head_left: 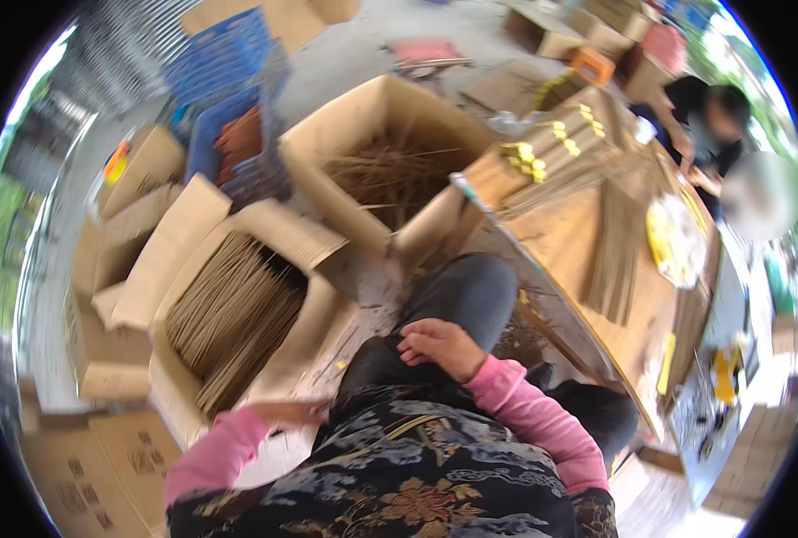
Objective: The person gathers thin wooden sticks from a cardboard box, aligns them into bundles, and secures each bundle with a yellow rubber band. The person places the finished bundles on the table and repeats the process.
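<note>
A seated person in pink sleeves and a patterned dark top reaches the left hand [284,413] down to the near edge of an open cardboard box of thin brown sticks [228,318] on the floor at the left; the fingers blur against the flap, and whether they grip anything cannot be told. The right hand [442,347] rests on the grey-trousered thigh, fingers loosely curled and holding nothing. Taking sticks from that box likely goes best by gathering a small, even handful from the near end and lifting it along the grain, so that none snap or spill.

At far left lie flattened brown cartons [103,466] with dark printed squares, and beyond them closed brown boxes. Behind stands a blue plastic crate [221,63]. At centre sits a second open carton [390,166], its sticks lying loose and tangled. To the right, a wooden table [565,238] carries spread rows of sticks, bundles with yellow tips [526,160] and a round yellow-and-white dish [675,240]. A second person works at the far end.
</note>
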A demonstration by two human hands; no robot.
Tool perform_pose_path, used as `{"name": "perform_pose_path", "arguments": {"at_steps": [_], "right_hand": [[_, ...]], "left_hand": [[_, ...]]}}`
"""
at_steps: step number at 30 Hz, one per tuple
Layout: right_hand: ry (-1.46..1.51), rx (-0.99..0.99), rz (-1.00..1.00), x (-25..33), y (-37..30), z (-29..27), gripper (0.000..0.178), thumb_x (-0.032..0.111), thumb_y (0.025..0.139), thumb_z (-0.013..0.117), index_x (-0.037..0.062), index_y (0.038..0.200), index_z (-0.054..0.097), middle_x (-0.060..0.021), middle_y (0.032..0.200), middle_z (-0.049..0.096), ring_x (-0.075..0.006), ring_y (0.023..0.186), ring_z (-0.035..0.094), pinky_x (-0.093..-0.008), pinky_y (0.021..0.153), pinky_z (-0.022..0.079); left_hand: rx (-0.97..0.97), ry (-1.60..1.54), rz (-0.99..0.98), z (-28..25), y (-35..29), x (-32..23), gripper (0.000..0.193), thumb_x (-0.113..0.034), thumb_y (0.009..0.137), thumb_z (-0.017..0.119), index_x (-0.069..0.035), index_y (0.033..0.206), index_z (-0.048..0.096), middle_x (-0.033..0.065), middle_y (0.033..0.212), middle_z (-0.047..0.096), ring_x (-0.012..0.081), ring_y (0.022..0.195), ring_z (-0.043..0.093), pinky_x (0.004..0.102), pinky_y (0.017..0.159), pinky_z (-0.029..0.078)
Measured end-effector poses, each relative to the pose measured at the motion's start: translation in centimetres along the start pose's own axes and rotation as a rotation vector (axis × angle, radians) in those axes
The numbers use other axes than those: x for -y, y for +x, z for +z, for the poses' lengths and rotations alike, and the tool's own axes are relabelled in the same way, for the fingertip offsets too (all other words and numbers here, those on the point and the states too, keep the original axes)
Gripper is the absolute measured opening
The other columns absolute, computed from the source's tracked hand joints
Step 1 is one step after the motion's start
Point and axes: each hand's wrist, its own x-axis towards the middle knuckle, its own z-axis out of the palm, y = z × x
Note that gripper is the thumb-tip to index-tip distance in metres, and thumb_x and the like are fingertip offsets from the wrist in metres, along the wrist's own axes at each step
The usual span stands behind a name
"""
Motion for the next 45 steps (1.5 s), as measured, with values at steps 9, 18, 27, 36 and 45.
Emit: {"name": "perform_pose_path", "arguments": {"at_steps": [9, 18, 27, 36, 45], "right_hand": [[-0.327, 0.021, -0.213, -2.0, 1.0, 0.7, 0.021, 0.020, 0.077, 0.057, 0.0025, 0.088, 0.060, -0.0055, 0.071, 0.060, -0.0132, 0.059, 0.059, -0.0263, 0.053, 0.048], [-1.237, 0.234, -0.400, -4.1, -1.7, -0.4, 0.027, 0.032, 0.072, 0.063, 0.0058, 0.076, 0.063, -0.0152, 0.078, 0.061, -0.0316, 0.077, 0.059, -0.0396, 0.065, 0.045], [-1.013, 0.004, -0.670, -2.7, -6.8, -0.2, 0.018, 0.023, 0.071, 0.061, 0.0064, 0.076, 0.063, -0.0131, 0.074, 0.061, -0.0292, 0.073, 0.060, -0.0372, 0.063, 0.046], [-1.038, 0.076, -0.828, -7.4, 0.1, -3.5, 0.021, 0.022, 0.069, 0.061, 0.0025, 0.076, 0.063, -0.0166, 0.074, 0.061, -0.0312, 0.072, 0.059, -0.0386, 0.061, 0.045], [-1.038, 0.040, -0.874, -6.2, -1.2, -3.1, 0.017, 0.019, 0.070, 0.061, 0.0041, 0.076, 0.064, -0.0158, 0.072, 0.061, -0.0302, 0.069, 0.059, -0.0373, 0.060, 0.045]], "left_hand": [[-0.340, 0.159, 0.057, -4.6, 5.5, -3.8, 0.064, -0.026, 0.084, 0.052, -0.011, 0.131, 0.011, 0.0131, 0.135, 0.017, 0.0249, 0.124, 0.017, 0.0378, 0.098, 0.026], [-0.597, 0.604, 0.339, -3.0, 12.3, -9.9, 0.055, -0.023, 0.081, 0.053, -0.010, 0.123, 0.020, 0.0134, 0.125, 0.024, 0.0265, 0.116, 0.024, 0.0381, 0.092, 0.029], [-0.760, 0.887, 0.498, -2.0, 15.9, -10.1, 0.046, -0.020, 0.078, 0.054, -0.008, 0.114, 0.028, 0.0137, 0.115, 0.032, 0.0282, 0.107, 0.031, 0.0384, 0.087, 0.032], [-0.840, 1.026, 0.597, -1.8, 17.6, -10.1, 0.038, -0.016, 0.075, 0.054, -0.006, 0.106, 0.036, 0.0141, 0.105, 0.039, 0.0298, 0.099, 0.038, 0.0387, 0.081, 0.035], [-0.911, 1.102, 0.695, -2.5, 18.6, -8.6, 0.029, -0.013, 0.072, 0.055, -0.005, 0.097, 0.044, 0.0144, 0.095, 0.046, 0.0314, 0.090, 0.044, 0.0391, 0.075, 0.038]]}}
